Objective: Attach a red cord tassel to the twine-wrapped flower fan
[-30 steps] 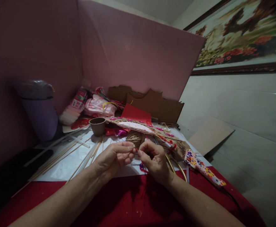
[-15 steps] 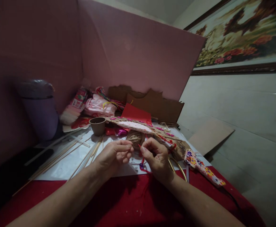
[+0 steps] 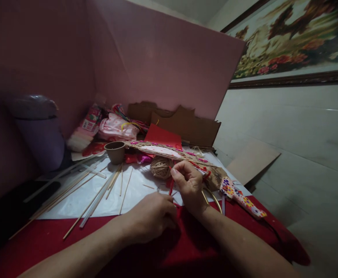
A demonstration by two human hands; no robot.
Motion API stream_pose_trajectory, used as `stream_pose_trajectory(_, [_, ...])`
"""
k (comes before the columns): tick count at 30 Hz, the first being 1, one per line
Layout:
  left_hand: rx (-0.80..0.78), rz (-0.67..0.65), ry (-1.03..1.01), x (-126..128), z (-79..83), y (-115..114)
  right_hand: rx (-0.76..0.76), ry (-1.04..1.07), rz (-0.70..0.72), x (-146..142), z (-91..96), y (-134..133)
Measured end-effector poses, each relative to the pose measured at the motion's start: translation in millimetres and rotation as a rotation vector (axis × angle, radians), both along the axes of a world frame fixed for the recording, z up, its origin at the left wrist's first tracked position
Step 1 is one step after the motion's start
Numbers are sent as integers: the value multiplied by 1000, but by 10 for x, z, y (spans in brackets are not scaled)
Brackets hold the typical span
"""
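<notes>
My right hand [image 3: 188,186] is closed in a pinch on a thin red cord [image 3: 171,188] that hangs down from its fingertips. My left hand [image 3: 152,216] is curled low over the red cloth [image 3: 70,241], its fingertips at the cord's lower end; what they hold is hidden. A ball of tan twine [image 3: 160,166] lies just beyond my right hand on the white sheet [image 3: 78,197]. A decorated twine-wrapped piece [image 3: 171,151] with pink dots runs behind it. A gold ring [image 3: 213,197] lies beside my right wrist.
Thin wooden sticks [image 3: 96,193] lie spread over the white sheet. A brown cup [image 3: 115,151], pink bags [image 3: 116,127], red paper [image 3: 163,136] and cardboard pieces [image 3: 186,125] crowd the back. A purple bin [image 3: 39,131] stands left. Pink boards wall the table.
My left hand dropped from beside the right hand down to the red cloth. My right hand stayed up, with the red cord now hanging from it. The view shifted slightly.
</notes>
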State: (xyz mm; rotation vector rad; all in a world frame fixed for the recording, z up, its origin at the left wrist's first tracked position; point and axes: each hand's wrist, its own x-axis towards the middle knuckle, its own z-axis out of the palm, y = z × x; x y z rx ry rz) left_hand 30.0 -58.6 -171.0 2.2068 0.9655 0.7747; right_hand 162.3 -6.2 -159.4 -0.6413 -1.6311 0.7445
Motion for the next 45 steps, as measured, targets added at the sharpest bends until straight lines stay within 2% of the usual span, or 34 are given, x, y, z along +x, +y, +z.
stream_pose_trajectory(2, [88, 32, 84, 14, -74, -5, -2, -9, -5, -3, 6, -3])
stream_pose_trajectory(6, [182, 151, 106, -3, -132, 3, 15, -30, -13, 3, 8, -8])
stream_pose_trajectory(9, [251, 135, 166, -30, -150, 9, 17, -36, -17, 5, -4, -5])
stream_pose_trajectory(13, [236, 136, 146, -60, -153, 12, 14, -41, -4, 1, -21, -1])
stream_pose_trajectory(16, [148, 217, -38, -75, -56, 36, 27, -49, -1, -1, -20, -13])
stream_pose_trajectory(18, [48, 317, -262, -91, 61, 66, 29, -63, 5, 0, -11, -28])
stream_pose_trajectory(21, [-216, 477, -637, -137, 233, 114, 15, -80, 19, 0, 9, -53])
stream_pose_trajectory(24, [-413, 469, -941, -188, 308, 139, 4, -95, 36, -2, 22, -69])
stream_pose_trajectory(26, [-544, 434, -1051, -206, 315, 139, 2, -102, 53, -6, 21, -70])
stream_pose_trajectory(28, [-647, 424, -1105, -208, 315, 129, 12, -99, 61, -10, 11, -65])
stream_pose_trajectory(31, [-719, 453, -1148, -203, 324, 118, 31, -103, 57, -14, -6, -54])
stream_pose_trajectory(41, [-770, 412, -1165, -232, 274, 175, 128, -180, 46, -14, 19, -79])
stream_pose_trajectory(45, [-711, 372, -1138, -199, 274, 152, 148, -174, 56, -17, 15, -75])
